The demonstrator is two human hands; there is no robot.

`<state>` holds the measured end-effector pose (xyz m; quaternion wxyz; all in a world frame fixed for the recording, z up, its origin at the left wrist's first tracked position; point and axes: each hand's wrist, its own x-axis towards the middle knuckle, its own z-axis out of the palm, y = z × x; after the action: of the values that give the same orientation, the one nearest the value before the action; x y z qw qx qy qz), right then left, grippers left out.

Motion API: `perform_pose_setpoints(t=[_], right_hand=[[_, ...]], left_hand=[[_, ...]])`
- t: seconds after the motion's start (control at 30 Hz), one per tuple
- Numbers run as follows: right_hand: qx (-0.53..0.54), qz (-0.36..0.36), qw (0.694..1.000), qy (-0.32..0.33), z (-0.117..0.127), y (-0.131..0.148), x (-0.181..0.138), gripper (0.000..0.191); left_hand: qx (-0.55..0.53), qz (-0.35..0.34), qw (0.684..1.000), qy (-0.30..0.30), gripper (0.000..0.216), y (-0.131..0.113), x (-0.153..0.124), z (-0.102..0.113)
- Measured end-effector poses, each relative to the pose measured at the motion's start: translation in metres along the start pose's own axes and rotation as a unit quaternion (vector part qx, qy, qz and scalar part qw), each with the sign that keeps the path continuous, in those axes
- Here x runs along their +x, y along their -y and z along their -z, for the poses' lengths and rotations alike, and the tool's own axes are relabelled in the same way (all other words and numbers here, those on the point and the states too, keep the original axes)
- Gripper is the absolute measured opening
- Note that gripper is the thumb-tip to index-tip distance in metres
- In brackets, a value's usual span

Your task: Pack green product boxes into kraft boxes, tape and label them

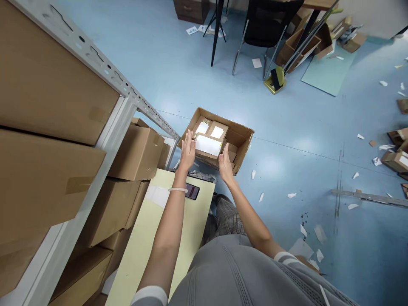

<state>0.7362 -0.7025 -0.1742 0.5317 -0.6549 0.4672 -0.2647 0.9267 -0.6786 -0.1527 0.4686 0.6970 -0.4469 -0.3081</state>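
An open cardboard carton [244,136] sits on the blue floor and holds several small brown boxes with white labels. The topmost small box [208,145] lies between my two hands. My left hand [187,151] is at its left side, fingers stretched out and palm facing the box. My right hand [225,163] is at its right side, fingers also extended. Both palms are close to the box's sides; whether they press on it I cannot tell. A pale band circles my left wrist.
A metal shelf rack [105,68] loaded with large cardboard boxes stands at left. Beneath my arms a pale yellow board [149,238] carries a phone [192,191]. Paper scraps litter the floor; a chair [267,21], desk legs and more cartons stand at the back.
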Motion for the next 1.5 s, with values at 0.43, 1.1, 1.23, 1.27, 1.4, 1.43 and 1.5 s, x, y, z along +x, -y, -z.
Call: perform_pose_setpoints(t=[0.43,1.1,1.23,1.27,1.4,1.43,1.5], right_hand=[[0.003,-0.012,0.998,-0.064,0.020,-0.012,-0.017,0.069],[0.076,0.072,0.980,-0.170,0.033,0.026,-0.043,0.065],[0.089,0.075,0.981,-0.159,0.030,0.038,-0.047,0.062],[0.089,0.079,0.980,-0.157,0.029,0.041,-0.047,0.061],[0.082,0.102,0.981,-0.144,0.026,0.052,-0.043,0.058],[0.081,0.107,0.981,-0.139,0.025,0.055,-0.042,0.057],[0.083,0.112,0.982,-0.129,0.021,0.060,-0.039,0.055]], left_hand=[[-0.012,0.056,0.994,-0.095,0.062,0.006,-0.117,0.055],[-0.040,0.071,0.954,-0.289,0.060,-0.013,-0.261,0.119],[-0.051,0.081,0.947,-0.307,0.059,-0.014,-0.279,0.114],[-0.053,0.081,0.943,-0.317,0.059,-0.016,-0.284,0.114],[-0.054,0.079,0.923,-0.372,0.057,-0.024,-0.304,0.117],[-0.053,0.078,0.916,-0.390,0.057,-0.025,-0.310,0.118],[-0.050,0.076,0.898,-0.430,0.055,-0.028,-0.321,0.119]])
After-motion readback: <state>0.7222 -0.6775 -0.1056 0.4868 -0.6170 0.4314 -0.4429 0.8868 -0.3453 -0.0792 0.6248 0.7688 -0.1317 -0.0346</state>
